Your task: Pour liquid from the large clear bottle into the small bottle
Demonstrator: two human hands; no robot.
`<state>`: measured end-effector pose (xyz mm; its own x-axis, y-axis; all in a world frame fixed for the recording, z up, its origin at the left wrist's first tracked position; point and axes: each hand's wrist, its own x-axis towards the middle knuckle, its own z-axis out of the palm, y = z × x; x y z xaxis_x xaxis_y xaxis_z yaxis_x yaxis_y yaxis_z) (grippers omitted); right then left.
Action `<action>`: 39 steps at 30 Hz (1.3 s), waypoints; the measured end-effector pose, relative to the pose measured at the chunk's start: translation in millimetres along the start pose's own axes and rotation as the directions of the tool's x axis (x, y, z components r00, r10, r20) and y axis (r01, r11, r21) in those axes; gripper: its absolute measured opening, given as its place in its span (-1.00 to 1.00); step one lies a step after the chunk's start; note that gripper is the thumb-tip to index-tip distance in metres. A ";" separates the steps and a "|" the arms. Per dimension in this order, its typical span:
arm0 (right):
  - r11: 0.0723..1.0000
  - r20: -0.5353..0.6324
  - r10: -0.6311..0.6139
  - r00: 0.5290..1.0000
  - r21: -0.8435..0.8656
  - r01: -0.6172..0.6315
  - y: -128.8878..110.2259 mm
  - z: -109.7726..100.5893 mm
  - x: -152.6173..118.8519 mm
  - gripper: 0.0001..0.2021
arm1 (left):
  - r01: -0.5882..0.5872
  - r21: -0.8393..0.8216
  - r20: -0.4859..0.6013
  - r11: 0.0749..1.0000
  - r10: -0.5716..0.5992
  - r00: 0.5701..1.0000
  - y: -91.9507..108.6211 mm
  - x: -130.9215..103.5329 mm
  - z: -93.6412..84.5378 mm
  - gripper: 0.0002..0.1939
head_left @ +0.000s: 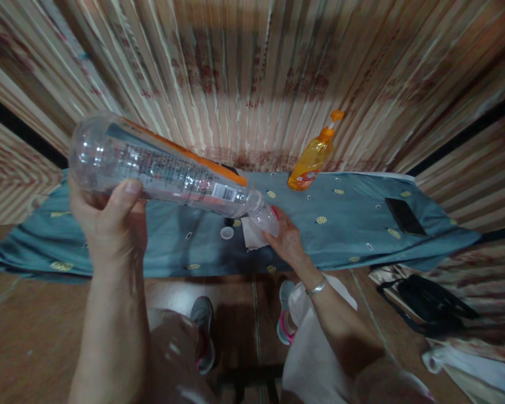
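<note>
My left hand (111,213) is wrapped round the wide end of a large clear plastic bottle (160,165) with an orange-edged printed label. The bottle is tipped, its neck pointing down to the right. At that neck is a small clear plastic container (266,217), gripped by the fingers of my right hand (285,234). The two mouths meet or nearly meet; I cannot tell if they touch. Below them on the cloth lie a white crumpled tissue (253,234), a round whitish cap (226,233) and a small black cap-like piece (229,222).
An orange pump bottle (311,160) stands at the back of the table, which has a teal patterned cloth (345,219). A dark phone (405,216) lies at the right. Pleated curtains (235,84) hang behind. On the floor at right is a black bag (425,303).
</note>
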<state>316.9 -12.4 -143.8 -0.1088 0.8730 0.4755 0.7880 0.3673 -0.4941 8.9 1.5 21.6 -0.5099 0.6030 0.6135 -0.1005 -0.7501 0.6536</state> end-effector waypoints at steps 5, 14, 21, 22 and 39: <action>1.000 0.001 -0.007 1.000 0.007 0.007 0.2 -0.3 0.1 -0.29 | 0.016 -0.015 0.002 1.000 -0.016 1.000 -0.4 -0.2 -0.8 -0.33; 1.000 0.003 -0.014 1.000 0.001 0.014 0.2 0.0 0.2 -0.30 | 0.016 -0.003 0.003 1.000 -0.016 1.000 -2.6 -1.0 -2.4 -0.33; 1.000 -0.008 -0.001 1.000 -0.005 0.001 0.7 1.2 -0.3 -0.31 | 0.013 0.011 0.021 1.000 -0.014 1.000 -3.8 -0.4 -4.2 -0.38; 1.000 -0.006 0.000 1.000 -0.007 0.000 0.4 1.0 -0.2 -0.31 | 0.012 0.012 0.023 1.000 -0.012 1.000 -3.4 -0.5 -3.8 -0.39; 1.000 -0.008 -0.005 1.000 0.007 0.005 1.5 1.6 -0.2 -0.30 | 0.023 0.031 0.027 0.999 -0.024 0.999 -5.5 -0.6 -6.0 -0.29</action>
<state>317.2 -11.5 -145.8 -0.1082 0.8684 0.4838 0.7831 0.3743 -0.4967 4.6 3.6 15.0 -0.4839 0.6278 0.6096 -0.0858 -0.7273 0.6809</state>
